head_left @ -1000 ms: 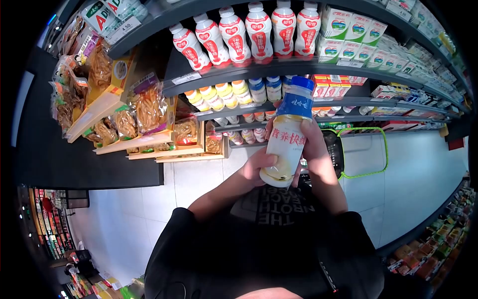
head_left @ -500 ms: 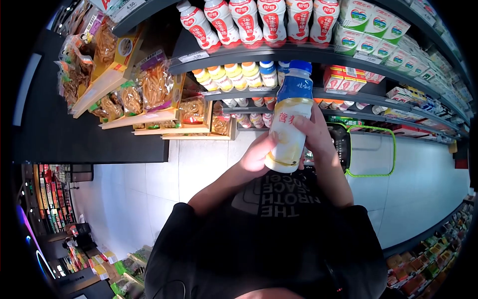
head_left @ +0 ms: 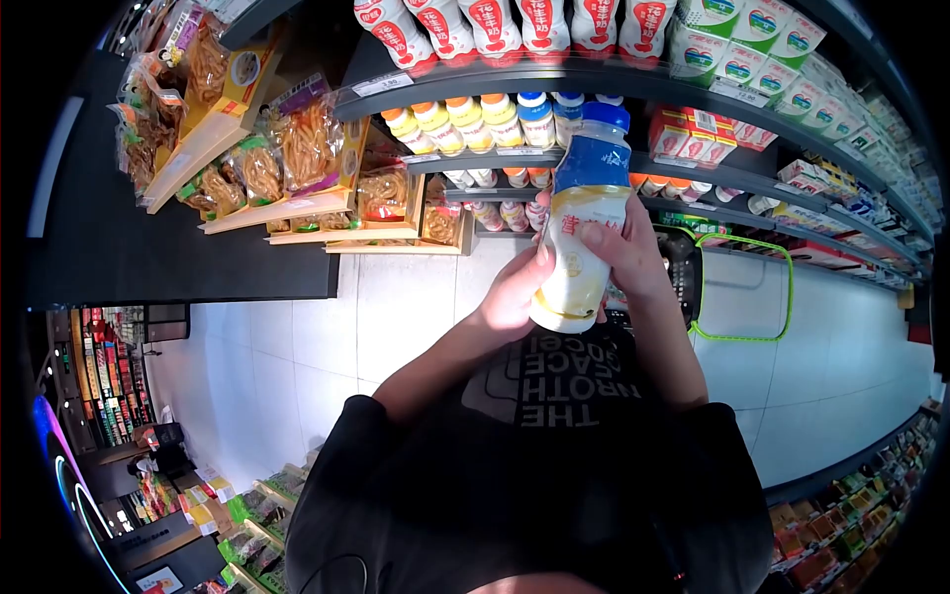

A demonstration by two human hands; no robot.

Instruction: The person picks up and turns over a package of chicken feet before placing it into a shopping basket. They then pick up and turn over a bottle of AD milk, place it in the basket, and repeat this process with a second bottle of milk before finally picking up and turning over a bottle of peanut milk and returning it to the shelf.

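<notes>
A white and yellow bottle (head_left: 579, 262) with a blue top and blue cap is held up in front of my chest, nearly upright and leaning a little right. My left hand (head_left: 517, 290) grips its lower left side, with the thumb on the label. Around its right side is my right hand (head_left: 633, 252), thumb pressed on the front beside the red characters. The fingers of both hands are mostly hidden behind the bottle. Small bottles with orange and blue caps (head_left: 470, 124) stand on the shelf behind it.
Red-and-white bottles (head_left: 495, 30) and green-and-white cartons (head_left: 747, 45) fill the upper shelf. Packaged snacks (head_left: 307, 148) sit in wooden trays at the left. A basket with a green rim (head_left: 791, 287) is at the right, beyond my right forearm. Shelf edges (head_left: 554, 81) run across in front.
The bottle has turned slightly in my hands, so its label shows at a different angle. The shelves appear a little higher in the view. Both hands still hold the bottle.
</notes>
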